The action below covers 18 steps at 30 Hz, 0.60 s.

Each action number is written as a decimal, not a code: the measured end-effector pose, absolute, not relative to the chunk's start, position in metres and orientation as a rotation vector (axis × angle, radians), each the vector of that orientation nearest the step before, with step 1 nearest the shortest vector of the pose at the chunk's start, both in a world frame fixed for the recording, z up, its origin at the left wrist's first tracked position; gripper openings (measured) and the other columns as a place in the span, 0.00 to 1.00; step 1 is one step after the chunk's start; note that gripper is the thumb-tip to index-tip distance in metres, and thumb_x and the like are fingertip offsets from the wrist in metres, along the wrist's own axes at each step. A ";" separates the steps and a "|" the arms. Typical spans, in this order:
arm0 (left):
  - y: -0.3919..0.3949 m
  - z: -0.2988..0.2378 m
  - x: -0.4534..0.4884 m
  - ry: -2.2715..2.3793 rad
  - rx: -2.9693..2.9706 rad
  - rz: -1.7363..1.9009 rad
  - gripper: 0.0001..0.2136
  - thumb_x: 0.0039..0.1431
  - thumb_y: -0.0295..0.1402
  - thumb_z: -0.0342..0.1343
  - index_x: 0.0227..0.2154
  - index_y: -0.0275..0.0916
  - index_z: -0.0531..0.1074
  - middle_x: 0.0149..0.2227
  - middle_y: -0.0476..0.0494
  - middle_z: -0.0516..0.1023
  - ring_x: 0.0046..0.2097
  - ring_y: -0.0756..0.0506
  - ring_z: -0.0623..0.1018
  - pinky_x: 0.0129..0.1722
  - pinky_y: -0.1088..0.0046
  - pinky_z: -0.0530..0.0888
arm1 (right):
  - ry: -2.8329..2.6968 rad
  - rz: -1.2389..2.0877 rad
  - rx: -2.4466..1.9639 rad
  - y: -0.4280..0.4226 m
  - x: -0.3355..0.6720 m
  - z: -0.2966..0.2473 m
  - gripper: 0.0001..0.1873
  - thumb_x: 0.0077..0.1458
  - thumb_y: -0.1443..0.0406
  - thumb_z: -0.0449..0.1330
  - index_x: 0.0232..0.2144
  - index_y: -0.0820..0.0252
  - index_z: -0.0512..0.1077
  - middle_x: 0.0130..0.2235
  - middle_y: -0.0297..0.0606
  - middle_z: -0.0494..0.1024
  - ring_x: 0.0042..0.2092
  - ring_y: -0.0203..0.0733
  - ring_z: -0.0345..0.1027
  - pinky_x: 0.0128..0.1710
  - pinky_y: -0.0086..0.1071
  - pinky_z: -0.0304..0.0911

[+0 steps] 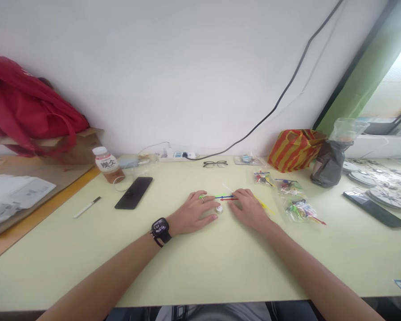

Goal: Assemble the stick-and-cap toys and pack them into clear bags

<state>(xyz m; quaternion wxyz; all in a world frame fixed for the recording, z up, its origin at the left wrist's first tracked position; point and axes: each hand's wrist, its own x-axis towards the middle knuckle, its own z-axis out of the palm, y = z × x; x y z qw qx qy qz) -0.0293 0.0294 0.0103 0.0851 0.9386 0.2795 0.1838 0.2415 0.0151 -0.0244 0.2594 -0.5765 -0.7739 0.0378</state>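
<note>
A red bag [30, 111] slumps on a cardboard box at far left of my feed, with a labelled bottle [108, 165], a white pen [87, 208] and a black phone [133, 193] between it and the work. In the middle of the pale green table [200, 263], the left hand [193, 213] lies palm down, fingers spread, thumb apart from the index finger in a fairly wide stance. Its fingertip sits at a small round white piece [219, 209]. Just beyond, between the two hands, lie a blue arrow [223, 196] and a red arrow [227, 199], nearly parallel, their right ends at the right hand [249, 207]. Those fingers are bunched and curled downward; from my distance I cannot tell whether they pinch the arrows or merely rest on them. I would judge a light touch best here: left fingertip steadying the white piece, right fingers taking one slim arrow by its end, flat to the table, so that nothing bends or skids. Yellow pointers [266, 206] lie just right of the right hand, where a sleeve or wrist could sweep them; farther right, clear packets [300, 209] hold more coloured parts.
</note>
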 end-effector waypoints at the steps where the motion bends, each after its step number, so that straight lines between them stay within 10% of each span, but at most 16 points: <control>1: 0.029 0.010 -0.029 0.830 2.802 0.560 0.17 0.73 0.43 0.52 0.60 0.51 0.73 0.62 0.44 0.74 0.66 0.34 0.64 0.65 0.49 0.63 | -2.083 0.101 -1.572 0.015 0.242 -0.025 0.12 0.67 0.59 0.56 0.46 0.57 0.74 0.50 0.46 0.79 0.55 0.55 0.68 0.53 0.46 0.67; 8: 0.026 0.014 -0.024 0.719 2.852 0.574 0.17 0.72 0.43 0.54 0.60 0.53 0.73 0.64 0.45 0.73 0.66 0.35 0.65 0.66 0.51 0.64 | -2.203 0.042 -1.449 0.024 0.244 -0.033 0.20 0.71 0.58 0.51 0.59 0.56 0.71 0.63 0.47 0.73 0.66 0.55 0.60 0.64 0.50 0.60; 18: 0.031 0.009 -0.025 0.740 2.830 0.677 0.19 0.70 0.41 0.58 0.62 0.52 0.72 0.62 0.44 0.75 0.65 0.35 0.66 0.64 0.51 0.66 | -1.975 0.073 -1.332 0.024 0.243 -0.021 0.18 0.66 0.60 0.57 0.56 0.58 0.73 0.56 0.48 0.79 0.60 0.56 0.68 0.59 0.50 0.66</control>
